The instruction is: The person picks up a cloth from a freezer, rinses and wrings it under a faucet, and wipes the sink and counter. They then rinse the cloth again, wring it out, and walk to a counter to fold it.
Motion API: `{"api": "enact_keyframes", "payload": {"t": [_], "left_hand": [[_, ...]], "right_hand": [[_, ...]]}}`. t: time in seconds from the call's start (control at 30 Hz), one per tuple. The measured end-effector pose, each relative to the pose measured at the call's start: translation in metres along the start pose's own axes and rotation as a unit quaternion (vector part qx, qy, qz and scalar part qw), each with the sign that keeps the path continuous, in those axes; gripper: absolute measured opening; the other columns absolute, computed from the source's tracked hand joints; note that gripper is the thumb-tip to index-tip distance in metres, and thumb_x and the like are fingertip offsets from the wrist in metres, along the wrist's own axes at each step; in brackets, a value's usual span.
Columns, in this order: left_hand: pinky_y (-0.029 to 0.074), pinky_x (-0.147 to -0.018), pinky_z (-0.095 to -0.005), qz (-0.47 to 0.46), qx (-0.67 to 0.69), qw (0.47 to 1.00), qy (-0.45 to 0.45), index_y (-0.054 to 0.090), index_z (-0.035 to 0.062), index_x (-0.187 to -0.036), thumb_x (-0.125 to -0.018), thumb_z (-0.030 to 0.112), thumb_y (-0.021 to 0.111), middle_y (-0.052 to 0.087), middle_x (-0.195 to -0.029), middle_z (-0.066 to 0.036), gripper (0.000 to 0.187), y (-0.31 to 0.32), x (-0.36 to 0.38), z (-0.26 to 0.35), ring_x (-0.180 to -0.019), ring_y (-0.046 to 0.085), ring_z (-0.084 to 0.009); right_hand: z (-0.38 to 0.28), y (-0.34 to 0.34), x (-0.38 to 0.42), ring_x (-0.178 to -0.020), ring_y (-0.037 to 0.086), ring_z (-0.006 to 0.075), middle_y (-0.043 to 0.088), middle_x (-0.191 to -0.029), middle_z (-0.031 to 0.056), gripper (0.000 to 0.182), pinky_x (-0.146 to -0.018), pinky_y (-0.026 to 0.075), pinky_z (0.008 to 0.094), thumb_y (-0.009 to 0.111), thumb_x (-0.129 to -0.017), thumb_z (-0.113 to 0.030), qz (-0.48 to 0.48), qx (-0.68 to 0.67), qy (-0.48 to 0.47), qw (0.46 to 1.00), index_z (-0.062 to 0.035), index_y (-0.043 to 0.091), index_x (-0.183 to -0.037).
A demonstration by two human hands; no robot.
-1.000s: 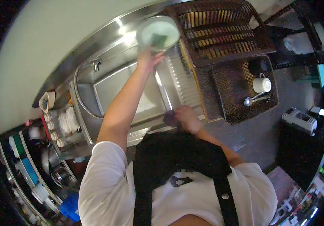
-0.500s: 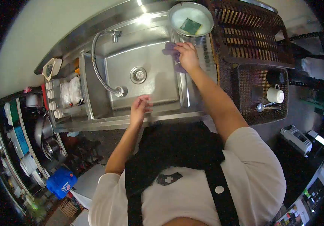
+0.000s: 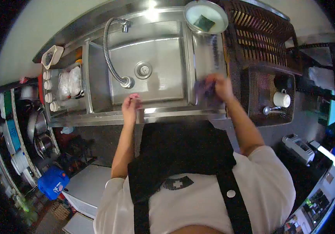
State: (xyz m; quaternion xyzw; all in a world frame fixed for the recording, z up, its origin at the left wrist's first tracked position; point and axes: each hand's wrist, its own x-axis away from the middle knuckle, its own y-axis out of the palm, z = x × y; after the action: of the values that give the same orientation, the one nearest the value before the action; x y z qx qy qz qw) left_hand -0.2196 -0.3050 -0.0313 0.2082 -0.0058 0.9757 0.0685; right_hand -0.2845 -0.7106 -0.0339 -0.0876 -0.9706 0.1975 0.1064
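My right hand [image 3: 223, 88] grips a purple cloth [image 3: 206, 92] on the steel strip right of the sink basin; both are smeared by motion. Over the front edge of the sink [image 3: 163, 84] hovers my left hand [image 3: 131, 103], holding nothing, its fingers loosely bent and a little apart. The drain [image 3: 143, 70] lies beyond it in the basin floor. Closest to this hand is the white-tipped end of a flexible metal faucet hose [image 3: 107, 50]. A round bowl [image 3: 187, 19] of whitish liquid stands at the back right, with a dark green sponge [image 3: 204, 23] in it.
Right of the counter are a brown slatted rack [image 3: 259, 35] and a mesh basket [image 3: 255, 117] with a white mug [image 3: 282, 98] and a ladle [image 3: 268, 110]. White-capped bottles [image 3: 50, 97] and plastic bags [image 3: 70, 82] sit on the left. Shelves with cookware stand further left.
My right hand has drawn the cloth from beside the bowl toward me and to the right. My left hand has shifted slightly left. The whole view has tilted a little.
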Motion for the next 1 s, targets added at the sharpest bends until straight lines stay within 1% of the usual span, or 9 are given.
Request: {"api": "enact_keyframes", "payload": {"t": [0.03,0.17,0.3,0.43,0.6,0.67,0.8,0.87,1.0], "left_hand": [[0.052,-0.068,-0.0301,0.017,-0.028,0.999,0.024,0.058,0.0059,-0.106,-0.096,0.022,0.051,0.063,-0.098,-0.003,0.02,-0.004,-0.008,0.005,-0.083,0.062,-0.0144],[0.051,-0.067,-0.0294,0.066,-0.013,0.998,0.014,0.059,0.0053,-0.1,-0.095,0.018,0.051,0.062,-0.097,-0.004,0.015,-0.027,-0.05,0.029,-0.084,0.061,-0.0147],[0.052,-0.066,-0.0303,0.066,-0.04,0.996,0.05,0.059,0.0038,-0.102,-0.092,0.014,0.052,0.063,-0.095,-0.007,0.015,-0.042,-0.119,0.058,-0.084,0.063,-0.0166],[0.051,-0.064,-0.0289,0.028,0.024,0.999,0.029,0.058,0.0033,-0.106,-0.092,0.015,0.052,0.063,-0.097,-0.007,0.019,-0.046,-0.182,0.089,-0.083,0.063,-0.0174],[0.05,-0.071,-0.0271,-0.033,-0.033,0.994,0.098,0.059,0.0031,-0.109,-0.095,0.019,0.055,0.064,-0.098,-0.006,0.022,-0.086,-0.162,0.137,-0.086,0.062,-0.0158],[0.05,-0.074,-0.0283,-0.017,-0.062,0.992,0.109,0.06,0.0033,-0.109,-0.095,0.018,0.055,0.064,-0.099,-0.005,0.021,-0.124,-0.146,0.128,-0.087,0.062,-0.0157],[0.049,-0.076,-0.0275,0.049,-0.096,0.981,0.16,0.06,0.0014,-0.105,-0.096,0.015,0.053,0.064,-0.1,-0.005,0.018,-0.206,-0.106,0.106,-0.087,0.061,-0.0146],[0.049,-0.074,-0.0263,0.092,-0.08,0.979,0.165,0.06,0.0005,-0.103,-0.096,0.013,0.053,0.064,-0.099,-0.006,0.017,-0.244,-0.086,0.099,-0.085,0.061,-0.0133],[0.048,-0.073,-0.0258,0.19,-0.094,0.96,0.182,0.061,0.0007,-0.099,-0.096,0.01,0.05,0.063,-0.097,-0.005,0.014,-0.314,-0.047,0.073,-0.084,0.06,-0.013]], "right_hand": [[-0.003,-0.015,-0.025,-0.095,0.063,0.026,0.068,-0.099,0.012,0.031,-0.087,0.048,0.0361,0.043,-0.078,0.002,0.098,0.112,-0.155,0.977,-0.0056,0.068,-0.096],[0.015,-0.006,-0.102,-0.114,0.052,0.0324,0.059,-0.12,0.0103,0.053,-0.1,0.041,0.0377,0.046,-0.069,0.009,0.211,0.262,-0.216,0.917,-0.0116,0.06,-0.116],[0.0,0.023,-0.092,-0.116,0.05,0.0333,0.058,-0.122,0.0102,0.052,-0.102,0.039,0.0397,0.046,-0.069,0.008,0.203,0.287,-0.169,0.921,-0.0109,0.06,-0.115],[-0.018,0.058,-0.011,-0.115,0.05,0.0379,0.058,-0.12,0.0138,0.048,-0.101,0.039,0.0456,0.046,-0.067,0.01,-0.012,0.192,-0.291,0.937,-0.0085,0.06,-0.108],[0.004,0.052,0.104,-0.126,0.043,0.0392,0.053,-0.128,0.0154,0.043,-0.104,0.034,0.0496,0.055,-0.066,0.003,-0.205,0.17,-0.263,0.927,-0.0096,0.06,-0.107],[-0.017,0.058,0.108,-0.132,0.035,0.0375,0.042,-0.139,0.0153,0.05,-0.107,0.031,0.0516,0.065,-0.064,-0.009,-0.312,0.268,-0.277,0.868,-0.0094,0.057,-0.114],[-0.053,0.131,0.064,-0.132,0.036,0.037,0.041,-0.141,0.0129,0.048,-0.108,0.03,0.05,0.06,-0.068,-0.006,-0.398,0.217,-0.313,0.834,-0.0117,0.056,-0.115],[-0.081,0.179,0.039,-0.135,0.031,0.0364,0.036,-0.145,0.012,0.054,-0.11,0.028,0.0511,0.068,-0.067,-0.015,-0.453,0.175,-0.361,0.796,-0.0111,0.053,-0.118],[-0.107,0.275,0.012,-0.135,0.031,0.0359,0.036,-0.145,0.0122,0.054,-0.11,0.028,0.0508,0.068,-0.068,-0.016,-0.48,0.158,-0.407,0.76,-0.0114,0.054,-0.12]]}}
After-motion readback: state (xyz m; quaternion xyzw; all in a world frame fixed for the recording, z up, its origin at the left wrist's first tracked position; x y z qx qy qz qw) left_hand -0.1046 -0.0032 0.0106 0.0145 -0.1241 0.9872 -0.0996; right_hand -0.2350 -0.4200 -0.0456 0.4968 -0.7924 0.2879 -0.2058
